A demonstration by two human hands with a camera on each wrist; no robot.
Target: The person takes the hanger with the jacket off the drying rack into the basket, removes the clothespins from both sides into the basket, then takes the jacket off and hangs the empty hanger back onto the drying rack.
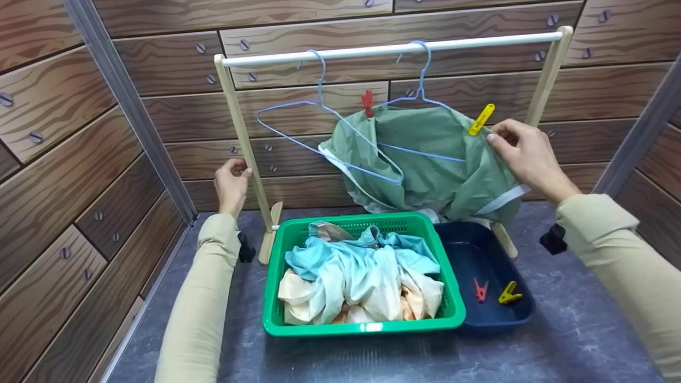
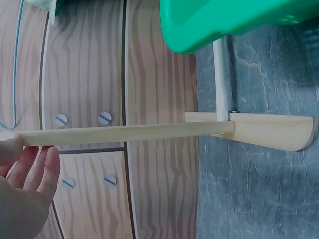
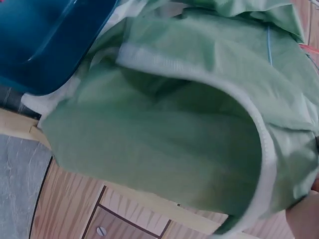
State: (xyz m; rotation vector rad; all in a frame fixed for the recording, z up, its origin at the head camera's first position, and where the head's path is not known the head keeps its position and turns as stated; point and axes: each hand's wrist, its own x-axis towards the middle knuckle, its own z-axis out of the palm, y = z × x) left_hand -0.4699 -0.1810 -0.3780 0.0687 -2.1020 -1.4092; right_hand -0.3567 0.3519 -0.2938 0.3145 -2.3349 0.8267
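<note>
A green garment (image 1: 420, 133) with white trim hangs on a blue hanger (image 1: 422, 85), with a red clothespin (image 1: 367, 103) at its left and a yellow clothespin (image 1: 481, 119) at its right. My right hand (image 1: 526, 154) pinches the garment's edge just beside the yellow clothespin. In the right wrist view the garment (image 3: 149, 134) fills most of the picture, and only a bit of the hand (image 3: 305, 214) shows. My left hand (image 1: 231, 186) holds the left post (image 1: 242, 122) of the rack between thumb and curled fingers. Another blue hanger (image 1: 321, 85) hangs bare, in front of the garment's left part.
A green basket (image 1: 270, 298) of blue and cream cloth stands before the rack. Beside it, a dark blue tray (image 1: 500, 319) contains a red clothespin (image 1: 480, 290) and a yellow clothespin (image 1: 509, 293). The white rail (image 1: 372, 51) spans the rack's top; wood-patterned walls surround the table.
</note>
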